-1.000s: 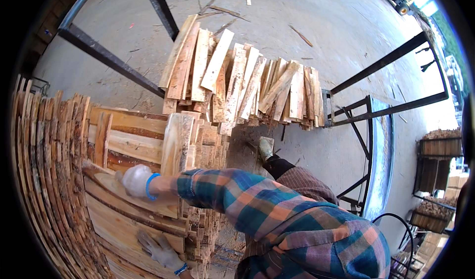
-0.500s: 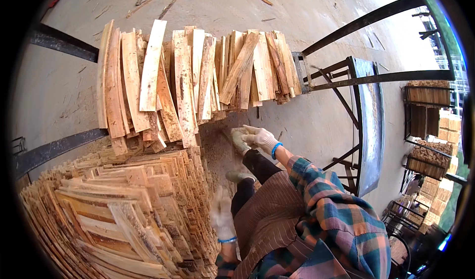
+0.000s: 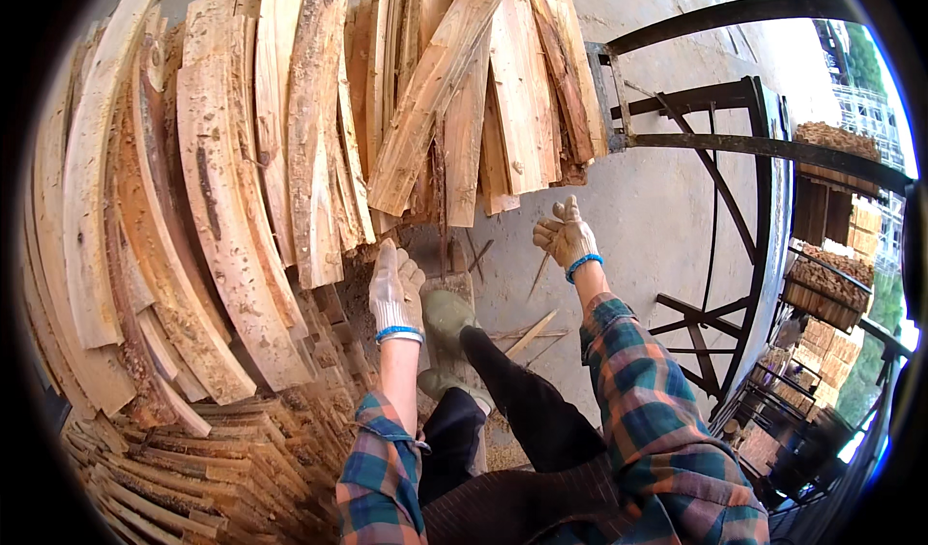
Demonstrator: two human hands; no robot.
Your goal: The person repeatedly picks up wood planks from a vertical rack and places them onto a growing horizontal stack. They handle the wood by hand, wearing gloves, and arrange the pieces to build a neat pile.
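Observation:
My left hand (image 3: 396,286), in a whitish work glove with a blue cuff, is held just below the near ends of the rough wooden boards (image 3: 314,139). Its fingers are slightly bent and nothing shows in them. My right hand (image 3: 568,230), gloved the same way, is raised below the right end of the row, fingers apart and holding nothing. Across the row, one board (image 3: 435,95) lies aslant on top of the others near the right side. Both hands appear apart from the wood.
Stacked wood strips (image 3: 213,468) fill the lower left. A black metal frame (image 3: 735,141) reaches right from the boards, beside a long metal table (image 3: 770,226). Loose offcuts (image 3: 532,332) lie on the floor near my boots (image 3: 449,315). More wood stacks (image 3: 829,279) stand at far right.
My hands, the right one earlier near my boot and the left beside the stack, have moved apart and up toward the boards. The view has come closer to the row.

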